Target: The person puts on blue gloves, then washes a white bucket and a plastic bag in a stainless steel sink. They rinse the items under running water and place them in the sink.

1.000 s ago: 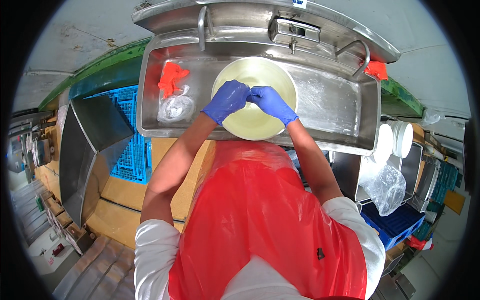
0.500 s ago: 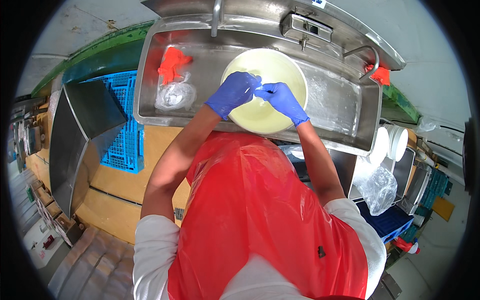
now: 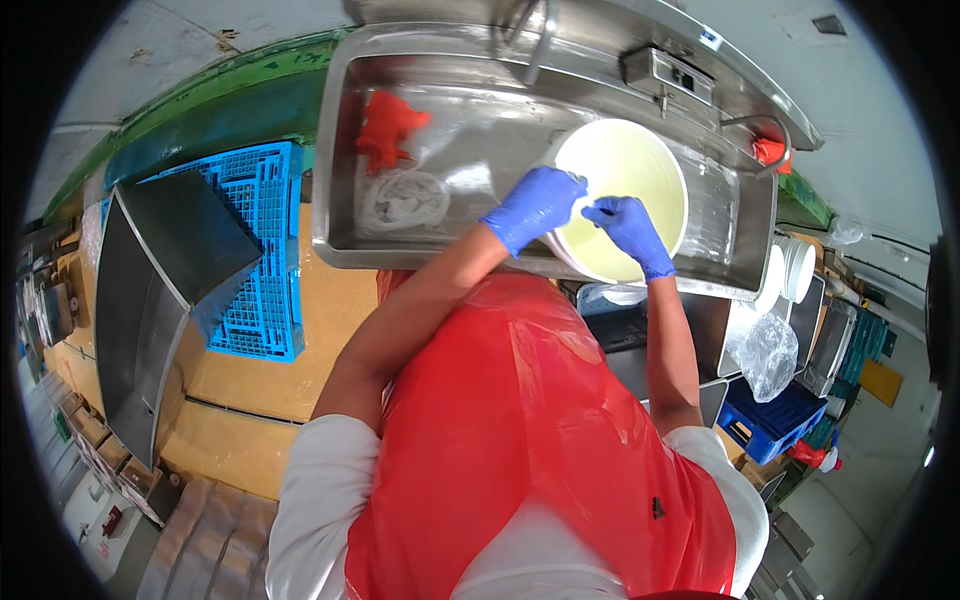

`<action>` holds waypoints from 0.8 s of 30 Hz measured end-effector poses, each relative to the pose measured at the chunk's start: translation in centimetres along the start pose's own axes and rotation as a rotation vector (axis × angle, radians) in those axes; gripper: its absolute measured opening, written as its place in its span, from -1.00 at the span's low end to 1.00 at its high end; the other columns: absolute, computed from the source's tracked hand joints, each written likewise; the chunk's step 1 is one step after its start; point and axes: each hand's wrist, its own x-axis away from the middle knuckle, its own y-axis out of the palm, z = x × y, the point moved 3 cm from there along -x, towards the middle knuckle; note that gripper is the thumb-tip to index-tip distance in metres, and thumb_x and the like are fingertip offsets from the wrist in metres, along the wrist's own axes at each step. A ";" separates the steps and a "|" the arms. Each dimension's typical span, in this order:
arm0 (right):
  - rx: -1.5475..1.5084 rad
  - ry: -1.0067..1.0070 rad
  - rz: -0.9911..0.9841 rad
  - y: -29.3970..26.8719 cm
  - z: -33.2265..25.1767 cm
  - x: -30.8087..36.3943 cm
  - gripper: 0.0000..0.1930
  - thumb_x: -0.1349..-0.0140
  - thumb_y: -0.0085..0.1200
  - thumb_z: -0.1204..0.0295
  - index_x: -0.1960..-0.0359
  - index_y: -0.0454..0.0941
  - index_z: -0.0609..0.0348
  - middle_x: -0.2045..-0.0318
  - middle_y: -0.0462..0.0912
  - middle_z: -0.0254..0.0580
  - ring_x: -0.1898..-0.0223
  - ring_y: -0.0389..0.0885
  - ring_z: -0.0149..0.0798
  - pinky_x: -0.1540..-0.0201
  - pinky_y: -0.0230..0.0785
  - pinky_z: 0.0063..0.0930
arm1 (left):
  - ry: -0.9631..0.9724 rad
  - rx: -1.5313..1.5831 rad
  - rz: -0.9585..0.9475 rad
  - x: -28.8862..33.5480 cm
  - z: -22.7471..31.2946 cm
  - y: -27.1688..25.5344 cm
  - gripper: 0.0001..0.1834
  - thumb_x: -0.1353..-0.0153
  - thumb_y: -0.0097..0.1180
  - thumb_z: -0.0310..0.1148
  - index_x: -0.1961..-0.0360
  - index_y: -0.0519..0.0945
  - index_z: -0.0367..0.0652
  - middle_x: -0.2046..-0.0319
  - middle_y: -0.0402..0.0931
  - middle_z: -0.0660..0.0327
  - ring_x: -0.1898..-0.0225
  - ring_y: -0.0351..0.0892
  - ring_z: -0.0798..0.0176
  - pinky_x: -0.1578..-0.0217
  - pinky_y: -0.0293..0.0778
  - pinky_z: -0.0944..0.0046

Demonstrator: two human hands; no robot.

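Note:
My left hand [image 3: 535,209], in a blue glove, is closed over the left rim of a round pale tub [image 3: 648,160]. Whatever its fingers hold, if anything, is hidden. Above the tub's opening is my right hand [image 3: 634,236], also blue-gloved, fingers curled and pinched close to the left fingertips; I cannot make out anything in them. The tub is pale yellow inside and stands in a long metal sink [image 3: 480,120]. Left of it in the sink lie a red-orange glove-like piece [image 3: 388,130] and a crumpled clear plastic bag [image 3: 408,200].
A bent tap [image 3: 541,50] and a metal box [image 3: 668,78] are at the sink's back. Left stand a blue pallet [image 3: 262,290] and a metal bin [image 3: 150,300]. Right are white buckets [image 3: 797,268], a plastic bag [image 3: 768,355] and a blue crate [image 3: 765,418].
The view has shifted, so the sink and tub appear farther right. My hands have drawn slightly apart. A whitish bit seen between my fingers before no longer shows.

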 end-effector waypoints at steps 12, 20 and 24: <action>0.194 0.226 0.504 2.2 -3.3 1.9 -0.76 -0.35 0.23 0.36 0.02 0.75 0.13 0.13 0.77 -0.14 0.19 0.73 -0.36 0.17 0.52 -0.44 | -0.201 0.012 -0.051 14.0 -15.6 -9.8 -0.80 -0.25 0.14 -0.33 0.16 0.65 -0.18 0.36 0.67 -0.04 0.29 0.71 -0.15 0.28 0.62 -0.07; -0.018 0.184 0.269 20.7 -12.4 -8.1 -0.62 -0.34 0.18 0.11 0.02 0.74 0.13 0.08 0.77 0.01 0.03 0.74 0.05 -0.06 0.55 -0.16 | -0.678 -0.153 -0.238 23.5 -27.8 -1.5 -0.38 -0.27 0.26 -0.08 -0.21 0.44 -0.26 -0.11 0.50 -0.17 0.04 0.67 -0.22 0.04 0.63 -0.13; 0.110 0.508 -0.043 32.6 -2.2 -13.8 -0.41 -0.23 0.17 -0.14 -0.02 0.72 0.11 0.04 0.73 0.15 -0.09 0.67 0.20 -0.18 0.47 -0.04 | -0.796 -0.146 -0.240 24.6 -33.7 2.2 -0.47 -0.25 0.27 -0.08 -0.11 0.51 -0.21 0.02 0.58 -0.18 0.07 0.69 -0.24 0.03 0.61 -0.18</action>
